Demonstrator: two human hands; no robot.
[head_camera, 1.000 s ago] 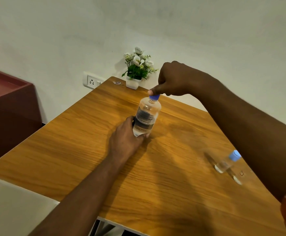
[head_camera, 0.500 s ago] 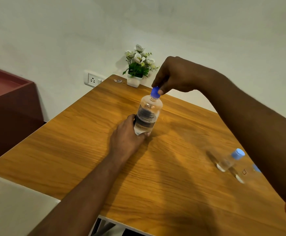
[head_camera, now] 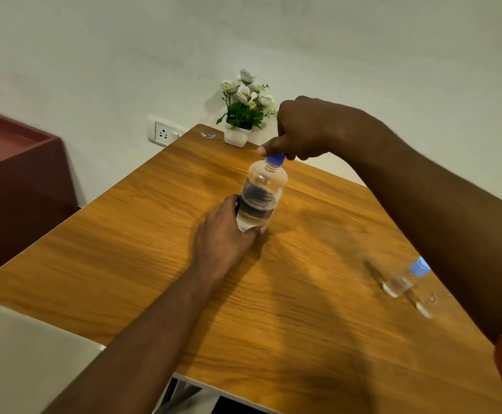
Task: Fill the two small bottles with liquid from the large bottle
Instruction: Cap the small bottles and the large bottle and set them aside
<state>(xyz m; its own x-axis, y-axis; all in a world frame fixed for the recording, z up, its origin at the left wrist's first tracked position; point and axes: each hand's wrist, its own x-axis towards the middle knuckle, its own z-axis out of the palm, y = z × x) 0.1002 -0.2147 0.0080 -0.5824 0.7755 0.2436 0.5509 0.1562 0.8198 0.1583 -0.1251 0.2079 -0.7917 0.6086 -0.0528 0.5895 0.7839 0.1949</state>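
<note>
a pale wall (head_camera: 363,40) filled the top of the view. below it a wooden table (head_camera: 124,249) with an orange-brown grain took up most of the rest, one corner pointing at the wall. a dark red cabinet (head_camera: 19,180) stood to the left of the table, and a pale flat surface (head_camera: 19,354) lay at the near left corner; what it was could not be told.

the right forearm (head_camera: 452,234) reached in from the right edge and crossed above the table. its right hand (head_camera: 312,127) was curled over the top of the large bottle (head_camera: 261,195), thumb and fingers pinching the blue cap (head_camera: 276,159), which sat on the neck. the left hand (head_camera: 222,234) came in from the near edge and was wrapped around the lower part of the same bottle, gripping it at the base.

the large bottle stood on the table near its middle, leaning slightly away from the camera, clear, with a dark label band around its body and clear liquid inside.

a small plant with white flowers (head_camera: 245,106) in a white pot (head_camera: 237,138) sat at the far corner of the table, against the wall. a white wall socket (head_camera: 163,133) was just left of that corner.

the two small bottles were on the right side of the table, well apart from the large one. the first small bottle (head_camera: 402,283) was clear with a light blue cap (head_camera: 419,267), blurred. the second small bottle (head_camera: 425,306) sat just beside it, nearer the camera, largely hidden by the right forearm.
</note>
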